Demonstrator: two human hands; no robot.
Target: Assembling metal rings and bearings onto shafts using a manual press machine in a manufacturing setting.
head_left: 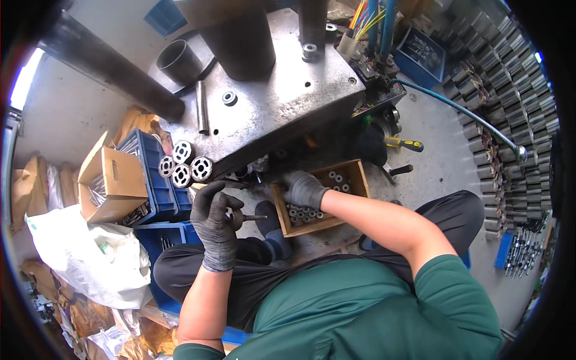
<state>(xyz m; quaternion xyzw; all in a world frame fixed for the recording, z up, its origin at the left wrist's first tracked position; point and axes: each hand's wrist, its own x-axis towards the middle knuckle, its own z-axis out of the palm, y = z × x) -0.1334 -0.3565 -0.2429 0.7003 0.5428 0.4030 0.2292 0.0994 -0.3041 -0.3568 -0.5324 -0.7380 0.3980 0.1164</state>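
My left hand (215, 231), in a grey glove, is closed around a thin metal shaft (255, 217) with a thicker dark part near the fingers. The shaft points right, above my shoe. My right hand (305, 191), gloved too, reaches into the left side of a wooden box (324, 229). Small round metal rings (303, 214) lie in the box below that hand, and a few more (338, 178) sit to its right. The right fingertips are hidden, so I cannot tell what they touch.
Ahead stands a heavy steel press table (282, 99) with a ring (229, 98) and a rod (202, 108) on it. Slotted round metal parts (182, 174) are grouped at its left corner. Blue crates (159, 174) stand left; stacked metal parts (504, 90) line the right.
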